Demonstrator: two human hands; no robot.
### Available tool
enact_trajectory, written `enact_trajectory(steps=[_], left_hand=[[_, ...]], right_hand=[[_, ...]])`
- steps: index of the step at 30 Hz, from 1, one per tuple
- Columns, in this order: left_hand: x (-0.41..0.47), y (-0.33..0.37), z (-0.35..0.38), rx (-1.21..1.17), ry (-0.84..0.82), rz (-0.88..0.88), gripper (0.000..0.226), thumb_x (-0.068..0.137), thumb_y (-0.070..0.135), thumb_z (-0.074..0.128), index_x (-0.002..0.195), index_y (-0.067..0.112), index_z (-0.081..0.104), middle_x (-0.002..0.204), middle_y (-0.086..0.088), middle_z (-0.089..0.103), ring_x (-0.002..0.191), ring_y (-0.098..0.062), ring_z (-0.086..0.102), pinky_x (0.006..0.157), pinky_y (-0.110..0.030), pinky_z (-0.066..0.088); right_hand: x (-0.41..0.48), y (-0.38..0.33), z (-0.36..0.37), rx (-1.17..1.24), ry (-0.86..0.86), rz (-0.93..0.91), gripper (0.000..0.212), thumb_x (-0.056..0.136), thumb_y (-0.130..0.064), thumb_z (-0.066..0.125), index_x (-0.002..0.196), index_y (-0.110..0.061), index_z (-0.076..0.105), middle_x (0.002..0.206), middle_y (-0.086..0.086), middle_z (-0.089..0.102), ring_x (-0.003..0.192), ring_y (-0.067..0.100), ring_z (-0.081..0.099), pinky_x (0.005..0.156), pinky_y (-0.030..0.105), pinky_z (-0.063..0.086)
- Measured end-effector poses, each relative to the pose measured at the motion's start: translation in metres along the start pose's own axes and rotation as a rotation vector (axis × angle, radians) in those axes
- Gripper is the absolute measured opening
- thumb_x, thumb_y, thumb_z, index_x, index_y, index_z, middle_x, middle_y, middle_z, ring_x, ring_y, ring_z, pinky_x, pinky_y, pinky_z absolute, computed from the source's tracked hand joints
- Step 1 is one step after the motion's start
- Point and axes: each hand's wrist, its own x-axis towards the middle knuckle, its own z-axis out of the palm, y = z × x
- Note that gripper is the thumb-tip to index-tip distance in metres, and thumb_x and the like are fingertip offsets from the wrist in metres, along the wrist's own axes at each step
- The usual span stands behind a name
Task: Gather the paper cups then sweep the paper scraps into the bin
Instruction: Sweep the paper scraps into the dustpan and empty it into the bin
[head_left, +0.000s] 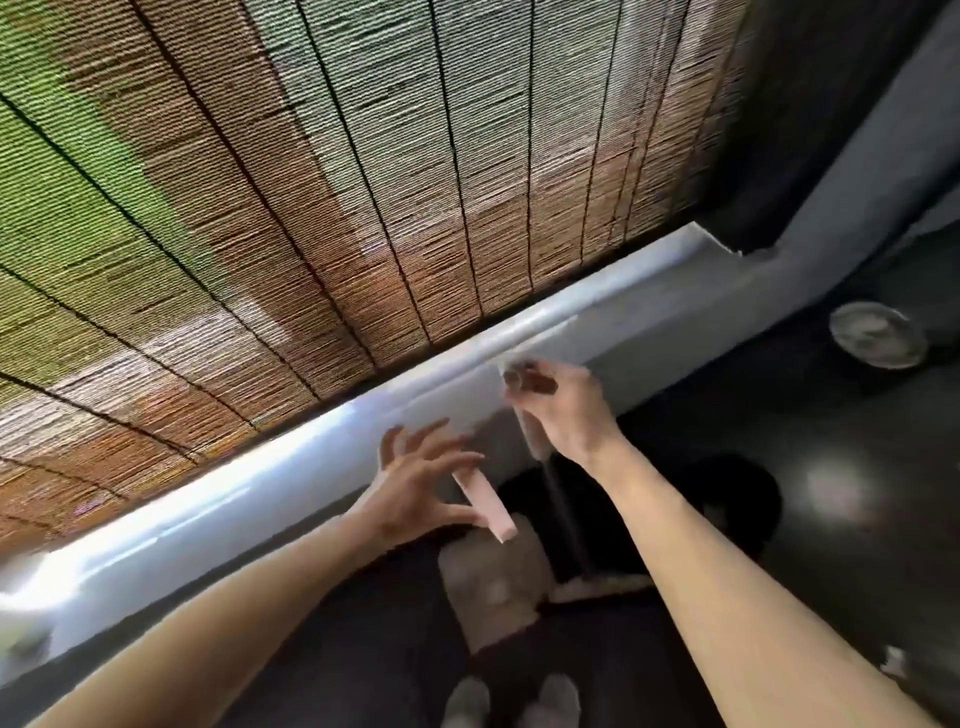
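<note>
Right hand (563, 415) is wrapped around the very top of a thin broom handle (555, 493), up high near the centre of the frame, I'd guess so the pole stands upright and the brush head (602, 587) sits on the dark floor (831, 545) below. Left hand (415, 488) is wide, fingers fanned out straight, with just the thumb side touching a flat pink handle (485, 506). It looks more like steadying than a real grip, and that handle seems to belong to the blurry grey dustpan (493, 592) under it. Right behind both is a big dark round shape, probably the bin (727, 499), so everything's parked close for sweeping. Further out at the right edge there's a round white thing on the floor, looks like a paper cup (878, 338) from above, and one white paper scrap (893, 662) at lower right, well away from the brush. Above it all, a pale ledge (260, 499) and a bamboo blind (311, 208).
</note>
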Motion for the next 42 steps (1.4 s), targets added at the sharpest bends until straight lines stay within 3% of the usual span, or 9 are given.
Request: enact_trajectory(steps=[7,10,12,17,20,24,27,33,42], left_hand=[[0.023,0.021,0.002,0.037,-0.059,0.189,0.075,0.061,0.082,0.058,0.103,0.021,0.071,0.115,0.003,0.068,0.120,-0.016,0.053,0.101,-0.037,0.008],[0.024,0.040,-0.001,0.088,-0.207,0.238,0.089,0.048,0.101,0.027,0.085,0.027,0.061,0.092,0.008,0.067,0.100,-0.015,0.060,0.092,-0.028,0.025],[0.019,0.056,0.003,0.070,-0.269,0.205,0.083,0.051,0.097,0.035,0.082,0.024,0.059,0.083,0.005,0.066,0.089,-0.021,0.064,0.074,-0.027,0.039],[-0.011,0.112,0.026,-0.035,-0.352,0.159,0.056,0.080,0.073,0.052,0.082,0.017,0.055,0.075,0.000,0.062,0.064,-0.015,0.058,0.051,-0.025,0.038],[-0.028,0.141,0.041,-0.136,-0.405,0.212,0.039,0.083,0.045,0.069,0.090,0.017,0.042,0.076,0.003,0.058,0.064,-0.009,0.054,0.048,-0.016,0.034],[-0.053,0.174,0.067,-0.260,-0.514,0.332,0.046,0.088,0.034,0.062,0.112,0.059,0.031,0.084,0.006,0.064,0.072,-0.008,0.061,0.070,-0.031,0.052],[-0.063,0.191,0.087,-0.219,-0.493,0.469,0.049,0.099,0.035,0.046,0.142,0.050,0.029,0.109,0.023,0.054,0.091,0.007,0.052,0.090,-0.023,0.039],[-0.074,0.229,0.109,-0.231,-0.468,0.461,0.055,0.101,0.029,0.043,0.137,0.065,0.024,0.095,0.007,0.046,0.085,-0.009,0.050,0.074,-0.014,0.035],[-0.100,0.306,0.129,-0.315,-0.460,0.507,0.052,0.100,0.027,0.048,0.146,0.045,0.032,0.108,-0.001,0.050,0.101,-0.019,0.053,0.088,-0.033,0.046]], right_hand=[[-0.069,-0.010,-0.027,-0.010,0.229,-0.001,0.026,0.079,-0.005,0.075,0.082,-0.029,0.067,0.056,-0.022,0.064,0.061,-0.003,0.060,0.095,0.035,0.051],[-0.121,-0.021,-0.039,-0.015,0.407,0.006,0.017,0.080,-0.003,0.072,0.079,-0.018,0.063,0.050,0.005,0.060,0.059,0.039,0.059,0.086,0.053,0.051],[-0.156,-0.027,-0.047,-0.038,0.575,-0.015,0.023,0.078,-0.001,0.072,0.077,-0.019,0.058,0.059,0.011,0.059,0.070,0.045,0.060,0.080,0.054,0.048],[-0.253,-0.031,-0.069,-0.346,0.873,0.003,0.036,0.078,-0.007,0.073,0.110,-0.021,0.064,0.074,-0.007,0.056,0.079,0.008,0.055,0.080,0.021,0.043],[-0.310,-0.022,-0.081,-0.474,0.984,0.173,0.023,0.077,-0.017,0.076,0.098,-0.016,0.067,0.085,0.004,0.056,0.082,0.017,0.054,0.079,0.032,0.044],[-0.381,0.001,-0.083,-0.548,0.965,0.439,0.021,0.074,-0.017,0.078,0.084,-0.010,0.061,0.089,0.008,0.054,0.081,0.025,0.053,0.069,0.032,0.041],[-0.428,0.010,-0.091,-0.779,0.788,0.700,0.017,0.077,-0.016,0.073,0.090,-0.007,0.066,0.095,0.011,0.060,0.087,0.028,0.058,0.072,0.030,0.045],[-0.488,0.032,-0.088,-1.119,0.274,1.067,0.028,0.077,-0.023,0.072,0.105,-0.019,0.066,0.081,-0.003,0.055,0.086,0.025,0.058,0.062,0.027,0.035],[-0.654,0.035,-0.136,-0.809,0.579,1.270,0.023,0.071,-0.030,0.074,0.092,-0.040,0.073,0.075,-0.005,0.065,0.076,0.021,0.059,0.061,0.026,0.045]])
